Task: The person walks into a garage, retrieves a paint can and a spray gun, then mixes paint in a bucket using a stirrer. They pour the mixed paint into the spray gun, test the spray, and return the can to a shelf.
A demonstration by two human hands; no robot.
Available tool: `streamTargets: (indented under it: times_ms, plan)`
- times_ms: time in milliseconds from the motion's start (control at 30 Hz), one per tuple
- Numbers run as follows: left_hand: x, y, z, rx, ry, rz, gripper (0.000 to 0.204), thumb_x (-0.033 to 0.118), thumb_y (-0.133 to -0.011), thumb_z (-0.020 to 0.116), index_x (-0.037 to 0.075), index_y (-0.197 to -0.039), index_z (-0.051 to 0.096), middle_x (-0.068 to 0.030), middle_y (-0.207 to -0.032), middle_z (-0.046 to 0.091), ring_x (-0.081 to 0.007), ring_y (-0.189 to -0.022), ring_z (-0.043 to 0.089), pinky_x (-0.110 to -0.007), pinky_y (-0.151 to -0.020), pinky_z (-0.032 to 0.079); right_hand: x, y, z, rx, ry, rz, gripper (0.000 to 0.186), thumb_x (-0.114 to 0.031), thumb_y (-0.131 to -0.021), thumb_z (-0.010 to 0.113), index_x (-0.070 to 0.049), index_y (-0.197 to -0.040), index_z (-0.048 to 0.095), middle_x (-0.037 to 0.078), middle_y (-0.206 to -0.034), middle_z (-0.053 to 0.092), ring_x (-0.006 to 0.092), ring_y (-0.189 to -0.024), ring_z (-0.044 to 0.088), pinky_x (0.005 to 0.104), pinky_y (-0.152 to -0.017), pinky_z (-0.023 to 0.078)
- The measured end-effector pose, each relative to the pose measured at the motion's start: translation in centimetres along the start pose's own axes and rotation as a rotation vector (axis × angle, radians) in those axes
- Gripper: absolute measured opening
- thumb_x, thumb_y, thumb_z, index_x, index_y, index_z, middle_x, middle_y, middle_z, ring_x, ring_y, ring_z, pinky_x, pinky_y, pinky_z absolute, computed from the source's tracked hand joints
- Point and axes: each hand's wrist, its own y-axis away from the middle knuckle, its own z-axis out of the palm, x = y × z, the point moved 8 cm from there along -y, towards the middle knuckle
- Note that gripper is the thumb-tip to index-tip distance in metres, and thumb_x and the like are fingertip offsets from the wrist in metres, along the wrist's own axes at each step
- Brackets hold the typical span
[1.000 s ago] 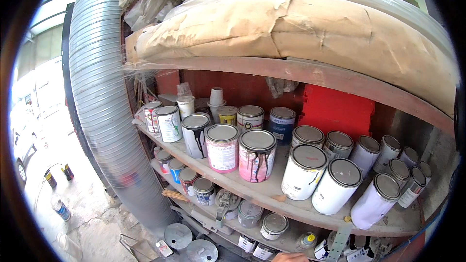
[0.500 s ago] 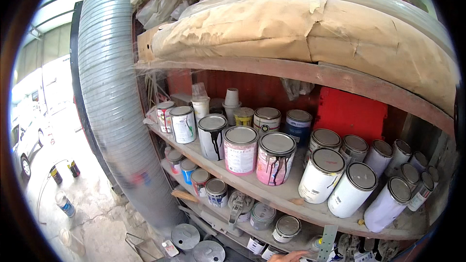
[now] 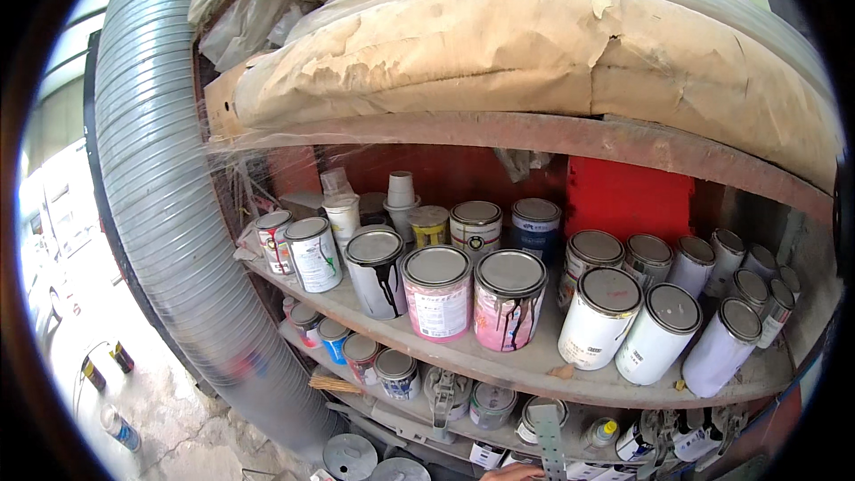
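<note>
Only part of my left hand (image 3: 512, 474) shows, low at the bottom edge, its fingers pointing right. Most of it is cut off, so its grip cannot be made out. Right at the fingertips a greyish-green flat strip with holes (image 3: 549, 447) stands nearly upright, its lower end out of view. Behind the strip is a lidded paint can (image 3: 534, 432) on the lower shelf. A small bottle with a yellow top (image 3: 607, 428) stands to the right. My right hand is out of view.
Dusty paint cans crowd the middle shelf (image 3: 512, 372), among them a pink can with black drips (image 3: 509, 303). Brown paper-wrapped rolls (image 3: 445, 58) lie above. A large ribbed metal duct (image 3: 165, 169) runs down the left. Round metal discs (image 3: 350, 456) sit low down.
The perforated strip has moved left, now in front of the paint can and against my left fingertips. My left hand has shifted slightly left and lower. The view has shifted a little.
</note>
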Motion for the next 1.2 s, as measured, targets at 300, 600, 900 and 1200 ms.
streamTargets:
  times_ms: [300,600,900,1200]
  plan:
    - [-1.3,0.8,-5.4,0.084,-0.068,-0.049,0.012,0.013,-0.084,0.071,0.001,-0.088,0.070,-0.0128,-0.078,0.066,-0.0249,-0.066,0.065,-0.033,-0.061,0.051,-1.8,-0.7,5.4,-0.089,-0.004,-0.026,0.032,-0.030,-0.088,0.071,-0.003,-0.105,0.069,0.012,-0.079,0.068,0.0178,-0.071,0.063,0.0347,-0.068,0.051]
    - [-1.6,2.1,-8.9,0.317,0.158,-0.241,0.010,0.011,-0.085,0.071,0.001,-0.089,0.072,-0.0092,-0.077,0.067,-0.0169,-0.066,0.060,-0.030,-0.062,0.048,3.4,0.7,4.9,-0.035,-0.139,0.236,0.021,-0.015,-0.081,0.078,0.001,-0.090,0.068,0.007,-0.074,0.068,0.0127,-0.060,0.064,0.0309,-0.053,0.051]
    - [-6.1,4.0,-5.1,0.283,0.376,-0.399,0.015,0.011,-0.088,0.070,-0.003,-0.093,0.072,-0.0058,-0.082,0.070,-0.0095,-0.075,0.060,-0.026,-0.070,0.049,5.7,3.5,0.2,0.340,-1.053,0.198,0.011,-0.004,-0.088,0.069,0.004,-0.095,0.066,0.012,-0.078,0.068,0.0163,-0.062,0.065,0.0279,-0.052,0.052]
    - [-12.2,5.3,3.5,-0.015,0.439,-0.536,0.024,0.023,-0.091,0.069,0.001,-0.098,0.073,-0.0012,-0.088,0.072,-0.0069,-0.077,0.061,-0.023,-0.071,0.048,6.2,5.2,1.1,0.410,-1.054,0.315,0.035,-0.018,-0.097,0.058,0.000,-0.126,0.057,0.009,-0.089,0.067,0.0158,-0.066,0.063,0.0266,-0.057,0.051]
